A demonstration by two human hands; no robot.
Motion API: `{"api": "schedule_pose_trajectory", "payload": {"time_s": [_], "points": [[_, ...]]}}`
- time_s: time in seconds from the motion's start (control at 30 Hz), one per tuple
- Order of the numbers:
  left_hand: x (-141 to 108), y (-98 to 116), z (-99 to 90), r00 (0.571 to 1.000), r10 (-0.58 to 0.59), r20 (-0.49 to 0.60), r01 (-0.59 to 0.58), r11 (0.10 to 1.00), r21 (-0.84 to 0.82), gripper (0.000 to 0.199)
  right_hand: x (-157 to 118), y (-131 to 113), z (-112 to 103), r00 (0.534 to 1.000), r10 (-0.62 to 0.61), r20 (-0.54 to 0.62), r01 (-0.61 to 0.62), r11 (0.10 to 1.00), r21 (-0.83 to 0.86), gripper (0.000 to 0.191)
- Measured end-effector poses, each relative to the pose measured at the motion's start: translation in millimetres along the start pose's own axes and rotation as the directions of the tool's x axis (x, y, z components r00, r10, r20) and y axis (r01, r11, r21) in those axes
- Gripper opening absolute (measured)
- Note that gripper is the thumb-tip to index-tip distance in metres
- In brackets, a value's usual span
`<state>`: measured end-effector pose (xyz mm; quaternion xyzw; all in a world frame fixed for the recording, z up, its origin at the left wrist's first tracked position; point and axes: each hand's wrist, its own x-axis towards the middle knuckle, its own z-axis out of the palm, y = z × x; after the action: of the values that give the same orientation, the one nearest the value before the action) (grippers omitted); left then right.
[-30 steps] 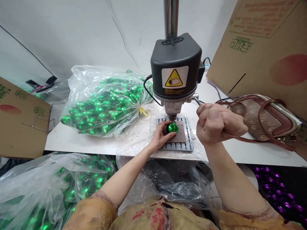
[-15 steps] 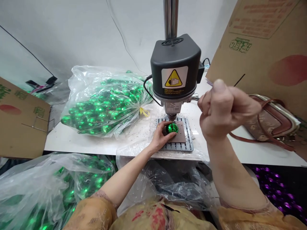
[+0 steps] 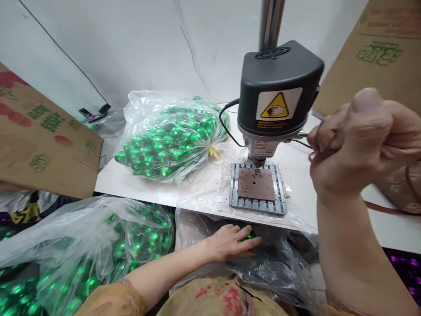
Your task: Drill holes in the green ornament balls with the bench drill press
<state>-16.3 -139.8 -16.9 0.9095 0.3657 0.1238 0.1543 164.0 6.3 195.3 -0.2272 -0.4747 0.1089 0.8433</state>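
My left hand (image 3: 232, 242) is below the table's front edge, over an open clear plastic bag (image 3: 272, 267). Its fingers are spread, and a shiny green ball (image 3: 246, 237) shows just beneath them, partly hidden. Closed in a fist, my right hand (image 3: 351, 145) grips the feed lever (image 3: 301, 134) of a black bench drill press (image 3: 279, 87). Under the chuck (image 3: 258, 160) lies a brown square board (image 3: 256, 186) with a small dark hole, on the grey slotted base (image 3: 258, 210). Dark shavings are scattered over both.
A tied clear bag of green balls (image 3: 171, 140) lies on the white table (image 3: 121, 184) at left. Another bag of green balls (image 3: 98, 250) is below the edge. Cardboard boxes (image 3: 46, 131) flank the table. Purple balls (image 3: 408, 267) show at lower right.
My left hand has taken the green ball off the board and down to the bag below the table edge. My right hand stays on the lever. The view has shifted left.
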Motion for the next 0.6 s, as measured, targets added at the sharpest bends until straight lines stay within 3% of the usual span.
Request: {"api": "schedule_pose_trajectory", "payload": {"time_s": [0.03,0.1,0.13,0.2,0.3,0.33,0.37,0.43,0.6], "points": [[0.4,-5.7,-6.7,0.998,0.002,-0.061,-0.001,1.000,0.016,0.030,0.1,0.2,-0.1,1.000,-0.004,-0.004,0.004,1.000,0.014,0.044],[5.5,-23.6,-26.5,0.959,-0.139,-0.247,0.149,0.989,0.022,0.024,0.1,1.7,-0.8,1.000,-0.001,-0.010,0.002,0.999,0.033,0.044],[9.7,-35.9,-38.8,0.898,-0.263,-0.351,0.287,0.958,0.016,0.024,0.1,2.7,-1.2,1.000,0.006,-0.009,-0.005,0.999,0.038,0.045],[20.0,-65.6,-64.7,0.802,-0.397,-0.446,0.451,0.892,0.017,0.027,0.1,5.1,-2.3,1.000,0.019,-0.016,-0.019,0.999,0.043,0.044],[33.6,-111.3,-97.8,0.519,-0.693,-0.500,0.779,0.624,-0.056,0.027,0.4,7.5,-3.7,1.000,0.004,-0.023,-0.003,0.999,0.051,0.044],[36.5,-123.8,-105.3,0.443,-0.743,-0.501,0.822,0.560,-0.105,0.027,0.5,7.6,-4.1,1.000,-0.007,-0.023,0.008,0.999,0.054,0.045],[38.4,-134.3,-110.7,0.405,-0.766,-0.500,0.837,0.530,-0.134,0.027,0.4,7.3,-4.5,1.000,-0.002,-0.015,0.002,0.999,0.050,0.045],[39.8,-149.2,-116.3,0.388,-0.773,-0.503,0.830,0.530,-0.175,0.028,-0.1,5.7,-5.0,1.000,0.010,-0.003,-0.010,0.999,0.048,0.046],[36.5,-165.7,-119.0,0.439,-0.753,-0.490,0.736,0.614,-0.285,0.024,-1.8,3.4,-4.9,1.000,0.022,-0.003,-0.022,0.997,0.074,0.044]]}}
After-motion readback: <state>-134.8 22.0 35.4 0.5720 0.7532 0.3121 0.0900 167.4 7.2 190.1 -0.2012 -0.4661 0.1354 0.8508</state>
